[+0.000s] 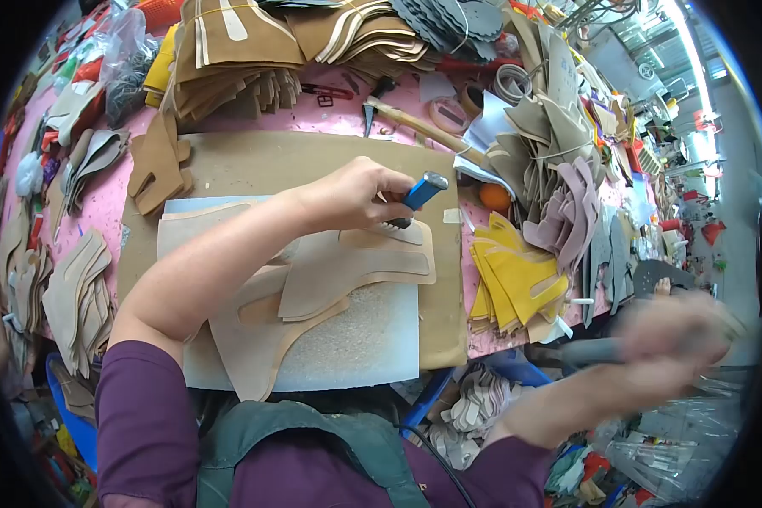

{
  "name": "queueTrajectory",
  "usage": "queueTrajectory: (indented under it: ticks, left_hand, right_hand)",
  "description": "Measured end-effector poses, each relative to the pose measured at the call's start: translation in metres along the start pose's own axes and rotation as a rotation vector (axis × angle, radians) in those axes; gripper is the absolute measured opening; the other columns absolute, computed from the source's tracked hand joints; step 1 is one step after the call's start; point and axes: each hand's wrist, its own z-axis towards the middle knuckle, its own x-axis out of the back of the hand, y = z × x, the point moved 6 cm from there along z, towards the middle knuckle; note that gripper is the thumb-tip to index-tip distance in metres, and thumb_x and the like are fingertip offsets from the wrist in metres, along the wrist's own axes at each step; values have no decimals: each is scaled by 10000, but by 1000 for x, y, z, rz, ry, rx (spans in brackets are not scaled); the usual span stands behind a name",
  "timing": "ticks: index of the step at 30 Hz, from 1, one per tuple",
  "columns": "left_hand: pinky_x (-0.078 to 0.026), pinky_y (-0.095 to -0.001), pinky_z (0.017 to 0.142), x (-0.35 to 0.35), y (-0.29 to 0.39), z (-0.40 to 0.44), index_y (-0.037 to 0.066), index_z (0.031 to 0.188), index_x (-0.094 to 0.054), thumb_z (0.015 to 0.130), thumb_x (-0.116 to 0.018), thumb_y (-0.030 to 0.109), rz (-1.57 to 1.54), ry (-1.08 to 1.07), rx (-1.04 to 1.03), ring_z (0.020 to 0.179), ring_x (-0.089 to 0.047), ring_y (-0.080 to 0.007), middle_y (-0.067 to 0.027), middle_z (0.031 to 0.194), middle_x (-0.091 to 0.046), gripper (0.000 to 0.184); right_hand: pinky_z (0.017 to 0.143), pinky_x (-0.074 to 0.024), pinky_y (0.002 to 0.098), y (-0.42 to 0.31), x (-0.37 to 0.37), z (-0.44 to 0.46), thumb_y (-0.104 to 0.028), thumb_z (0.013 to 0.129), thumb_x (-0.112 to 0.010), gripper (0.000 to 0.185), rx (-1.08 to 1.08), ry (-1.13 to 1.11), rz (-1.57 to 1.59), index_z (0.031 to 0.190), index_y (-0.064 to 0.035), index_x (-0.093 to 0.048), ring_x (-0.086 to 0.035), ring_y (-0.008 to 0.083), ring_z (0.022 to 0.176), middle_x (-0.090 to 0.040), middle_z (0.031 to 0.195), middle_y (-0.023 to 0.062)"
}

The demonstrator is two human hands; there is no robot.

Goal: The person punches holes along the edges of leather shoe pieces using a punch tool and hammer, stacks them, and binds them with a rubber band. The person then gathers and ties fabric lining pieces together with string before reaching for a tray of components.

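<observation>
Tool in the left hand, just off centre toward 1 o'clock, above overlapping beige pieces.
The left fingers grasp the tool's blue shaft, which tilts toward 1 o'clock; whether its dark lower end touches the pieces cannot be judged. The beige pieces lie at centre on a pale slab, itself on a brown board over the pink bench. The right hand, between 3 and 4 o'clock, is blurred, as is a grey shape beside it; whether its fingers grip cannot be told. Yellow pieces lie at 3 o'clock, a round orange object at 2 o'clock, and stacked brown pieces at 11 o'clock.
</observation>
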Motion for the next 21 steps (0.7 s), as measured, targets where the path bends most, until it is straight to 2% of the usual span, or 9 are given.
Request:
queueTrajectory:
  ticks: [1, 2, 4, 5, 12, 14, 15, 20, 21]
  left_hand:
    - [-468, -260, 588, 1, 2, 1, 32, 956, -701, 809, -672, -11, 13, -5, -6, 626, -557, -108, -28, 802, -702, 156]
    - [-469, -264, 585, 1, 4, -1, 27, 951, -696, 804, -670, -17, 25, -9, -9, 623, -558, -110, -32, 804, -704, 156]
    - [-469, -273, 591, 3, 9, -2, 29, 942, -695, 796, -676, -9, 34, 0, -32, 617, -557, -118, -35, 786, -701, 152]
    - [-470, -281, 598, 6, 12, -1, 30, 932, -694, 789, -682, 0, 52, 21, -48, 611, -557, -126, -39, 768, -698, 147]
    - [-503, -285, 644, -3, 6, -8, 42, 947, -699, 801, -682, 25, 60, 12, -51, 640, -599, -144, -51, 789, -710, 148]
    - [-511, -281, 658, 2, 2, -8, 39, 960, -700, 810, -677, 31, -32, 60, -17, 662, -612, -146, -59, 811, -713, 152]
    - [-519, -277, 671, 5, -2, -9, 37, 973, -701, 819, -672, 36, -121, 103, 19, 683, -624, -149, -66, 833, -716, 156]
    - [-549, -244, 742, 14, -32, -19, 20, 1002, -707, 847, -665, 34, -530, 299, 200, 792, -676, -145, -102, 888, -715, 161]
    - [-549, -249, 743, 27, -32, -21, 17, 1002, -706, 850, -668, 34, -609, 447, 158, 797, -677, -145, -99, 893, -715, 157]
  right_hand:
    - [481, -446, 195, -36, 7, 22, -258, 993, -418, 250, 297, 36, -50, 815, -120, -528, -361, 34, 476, -464, 596, -9]
    - [562, -530, 278, -62, -7, 11, -360, 1002, -354, 342, 403, 497, -690, 741, -160, -447, -314, 46, 457, -408, 570, -6]
    - [623, -548, 313, -3, -17, -1, -334, 989, -489, 284, 128, -90, 77, 801, -121, -501, -461, 131, 457, -444, 576, -2]
    - [623, -548, 313, 5, -16, -6, -334, 989, -489, 284, 151, -88, 79, 801, -121, -501, -461, 131, 457, -444, 576, -2]
    - [667, -486, 364, 102, -9, -97, -289, 952, -553, 319, -796, -363, -638, 1079, 1, -594, -595, 280, 777, -650, 839, 158]
    - [610, -459, 401, 118, -31, -127, -319, 948, -562, 323, -574, -647, -876, 1020, -4, -551, -573, 288, 658, -623, 755, 157]
    - [511, -429, 464, 135, -33, -151, -348, 957, -544, 327, -457, -758, -905, 923, -24, -518, -545, 409, 525, -586, 637, 201]
    - [495, -424, 486, 136, -44, -161, -356, 949, -554, 329, -350, -743, -1011, 898, -41, -473, -543, 433, 504, -566, 584, 192]
    - [491, -422, 485, 135, -45, -158, -354, 948, -558, 329, -338, -753, -1015, 900, -42, -469, -540, 432, 498, -564, 579, 189]
